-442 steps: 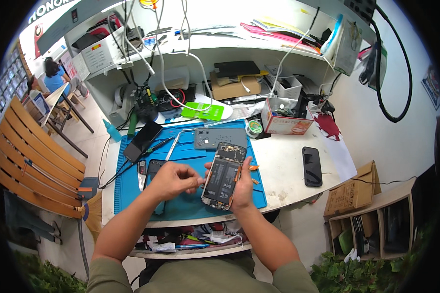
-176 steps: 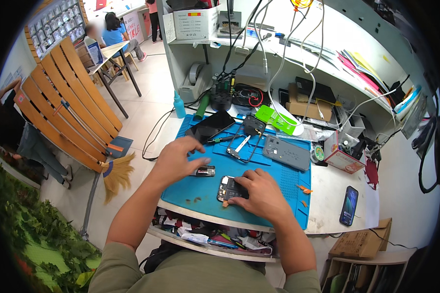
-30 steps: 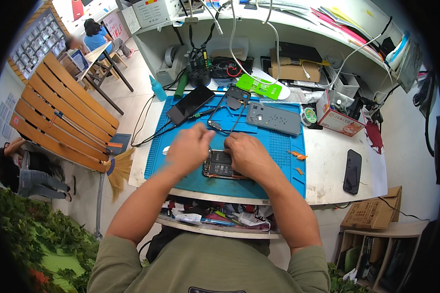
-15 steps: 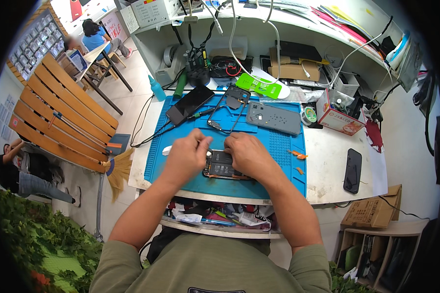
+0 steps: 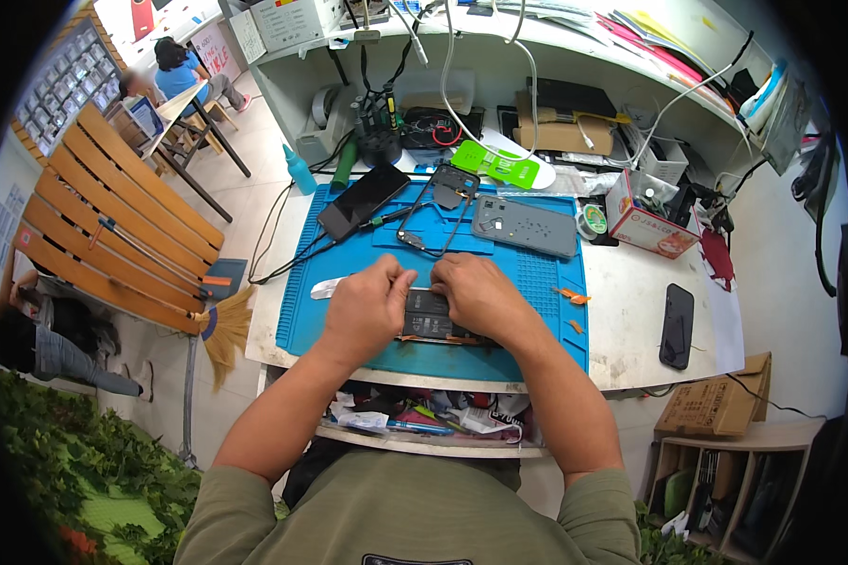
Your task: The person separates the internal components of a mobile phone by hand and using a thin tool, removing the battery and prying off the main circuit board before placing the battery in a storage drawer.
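An opened phone [image 5: 431, 318] lies on the blue work mat [image 5: 528, 363], its dark battery and inner parts bare. My left hand [image 5: 372, 306] is closed in a pinch over the phone's left end, and what its fingertips hold is hidden. A white flat piece [image 5: 326, 288] shows beside that hand, partly covered by it. With curled fingers my right hand [image 5: 481, 297] grips the phone at its far edge. Beyond the hands lie a dark phone frame [image 5: 433, 212] and a grey perforated back housing [image 5: 525, 227].
A black phone [image 5: 364, 201] and cables rest at the mat's far left, near a blue bottle [image 5: 299, 170]. Orange scraps [image 5: 571, 297] lie to the right. Another phone [image 5: 676, 326] and a box of parts [image 5: 652, 226] stand farther right. An open drawer [image 5: 424, 416] sits below the table edge.
My left hand has shifted slightly right over the phone's left end, covering a white bit that showed at its fingertips. My right hand stays nearly in place.
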The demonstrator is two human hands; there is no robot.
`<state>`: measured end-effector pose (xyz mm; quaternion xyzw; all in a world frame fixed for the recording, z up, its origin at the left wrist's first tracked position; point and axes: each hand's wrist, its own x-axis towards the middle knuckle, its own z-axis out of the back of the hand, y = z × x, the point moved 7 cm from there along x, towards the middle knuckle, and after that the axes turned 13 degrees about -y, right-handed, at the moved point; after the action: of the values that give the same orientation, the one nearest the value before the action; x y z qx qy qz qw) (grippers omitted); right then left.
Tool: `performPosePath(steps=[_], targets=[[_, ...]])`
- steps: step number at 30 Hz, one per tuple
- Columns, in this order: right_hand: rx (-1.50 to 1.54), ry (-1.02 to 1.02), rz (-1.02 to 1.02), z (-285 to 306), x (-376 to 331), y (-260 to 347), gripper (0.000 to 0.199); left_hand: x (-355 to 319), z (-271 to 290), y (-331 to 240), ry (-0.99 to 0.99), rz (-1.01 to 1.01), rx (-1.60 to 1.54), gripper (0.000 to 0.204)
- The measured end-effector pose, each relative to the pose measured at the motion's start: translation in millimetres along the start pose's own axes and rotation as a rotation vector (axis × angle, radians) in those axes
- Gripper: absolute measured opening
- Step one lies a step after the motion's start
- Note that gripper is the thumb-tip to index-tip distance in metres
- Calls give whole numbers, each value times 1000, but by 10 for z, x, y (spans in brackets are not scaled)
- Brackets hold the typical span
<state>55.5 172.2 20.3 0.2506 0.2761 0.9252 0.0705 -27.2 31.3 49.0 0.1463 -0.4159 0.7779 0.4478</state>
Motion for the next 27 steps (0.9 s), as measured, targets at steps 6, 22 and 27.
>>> performPosePath(steps=[6, 22, 27], targets=[[32, 76, -68, 20, 27, 19, 5, -39, -105, 631, 101, 620, -492, 29], [66, 49, -40, 29, -20, -31, 6, 48, -52, 42, 52, 86, -67, 25], [58, 21, -9, 10, -33, -32, 9, 19, -96, -153, -11, -135, 71, 24]])
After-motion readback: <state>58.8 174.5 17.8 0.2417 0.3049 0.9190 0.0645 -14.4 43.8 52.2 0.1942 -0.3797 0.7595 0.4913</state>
